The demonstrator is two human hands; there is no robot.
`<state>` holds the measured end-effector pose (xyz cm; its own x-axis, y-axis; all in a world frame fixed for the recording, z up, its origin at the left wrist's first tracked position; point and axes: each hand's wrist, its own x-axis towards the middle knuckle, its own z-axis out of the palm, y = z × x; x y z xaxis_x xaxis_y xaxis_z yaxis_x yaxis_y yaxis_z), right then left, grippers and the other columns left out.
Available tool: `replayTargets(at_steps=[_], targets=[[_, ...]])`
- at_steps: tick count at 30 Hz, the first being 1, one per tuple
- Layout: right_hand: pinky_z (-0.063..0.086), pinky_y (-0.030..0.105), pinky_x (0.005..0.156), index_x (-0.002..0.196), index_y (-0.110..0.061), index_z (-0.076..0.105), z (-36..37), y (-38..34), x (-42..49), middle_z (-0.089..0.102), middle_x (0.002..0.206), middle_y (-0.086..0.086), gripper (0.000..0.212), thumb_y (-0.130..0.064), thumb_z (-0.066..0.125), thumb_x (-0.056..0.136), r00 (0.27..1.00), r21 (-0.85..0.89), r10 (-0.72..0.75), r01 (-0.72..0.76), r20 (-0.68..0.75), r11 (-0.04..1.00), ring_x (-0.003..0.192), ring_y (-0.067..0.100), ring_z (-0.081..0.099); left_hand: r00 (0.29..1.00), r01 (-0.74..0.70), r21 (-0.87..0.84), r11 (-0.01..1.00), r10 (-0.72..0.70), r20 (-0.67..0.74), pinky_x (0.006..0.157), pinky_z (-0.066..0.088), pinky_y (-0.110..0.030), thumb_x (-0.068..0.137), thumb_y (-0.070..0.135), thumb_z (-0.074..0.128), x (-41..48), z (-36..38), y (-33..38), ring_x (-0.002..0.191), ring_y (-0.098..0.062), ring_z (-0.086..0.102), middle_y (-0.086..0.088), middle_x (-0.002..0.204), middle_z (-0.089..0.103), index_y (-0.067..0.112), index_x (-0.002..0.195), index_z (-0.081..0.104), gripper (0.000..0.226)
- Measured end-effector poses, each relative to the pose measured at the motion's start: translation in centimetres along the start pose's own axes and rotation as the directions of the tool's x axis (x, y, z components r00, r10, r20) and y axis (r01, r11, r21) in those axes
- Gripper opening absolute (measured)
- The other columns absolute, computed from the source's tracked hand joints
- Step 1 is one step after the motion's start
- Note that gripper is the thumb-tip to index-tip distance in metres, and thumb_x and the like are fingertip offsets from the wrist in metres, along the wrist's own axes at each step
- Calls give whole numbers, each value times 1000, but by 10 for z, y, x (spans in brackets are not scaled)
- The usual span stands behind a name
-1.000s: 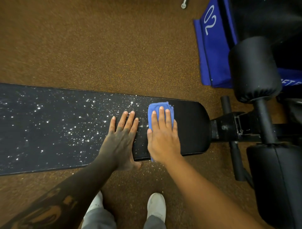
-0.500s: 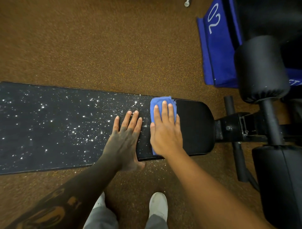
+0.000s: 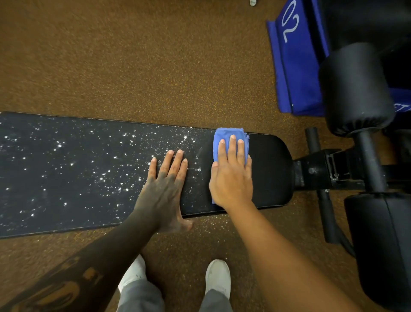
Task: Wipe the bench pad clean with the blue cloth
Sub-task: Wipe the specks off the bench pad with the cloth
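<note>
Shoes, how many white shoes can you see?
2. One white shoe sits at the bottom under the left arm, partly hidden. The other white shoe sits to its right, on the brown floor.

You stand on a brown speckled rubber floor (image 3: 138,66) that fills most of the view, dusted with pale specks near your white shoes (image 3: 217,278). At the upper right a blue mat (image 3: 293,73) lies on the floor, marked "02" in white. To your right, black padded rollers (image 3: 355,89) sit on a black metal frame (image 3: 329,171), with another black padded block (image 3: 382,245) below them. A small silvery object (image 3: 252,2) lies at the top edge, too small to identify. The light is warm and even.
</note>
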<state>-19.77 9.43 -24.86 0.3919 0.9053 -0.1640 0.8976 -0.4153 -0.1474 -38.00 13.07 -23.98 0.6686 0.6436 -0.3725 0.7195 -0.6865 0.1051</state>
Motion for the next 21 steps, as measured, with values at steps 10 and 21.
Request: replayTargets(at_steps=[10,21], targets=[[14,51,121,157,-17,16,-2,2,14,4,166,7,60,-29,33,101,999,34,31,-30,-22,999,153,26,-3,1000,18,-3,1000,-18,-16,123,-7,-58,48,99,42,-4,0,-3,149,-34,-28,-17,161,-30,5,152,-22,154],[13,50,121,156,-14,16,-5,-15,41,5,166,9,60,-28,33,101,994,56,107,-106,-24,993,153,27,-2,1000,13,-12,1000,-13,-8,123,-7,-58,48,99,40,-7,-2,-11,149,-34,-28,-17,161,-30,5,150,-24,154]])
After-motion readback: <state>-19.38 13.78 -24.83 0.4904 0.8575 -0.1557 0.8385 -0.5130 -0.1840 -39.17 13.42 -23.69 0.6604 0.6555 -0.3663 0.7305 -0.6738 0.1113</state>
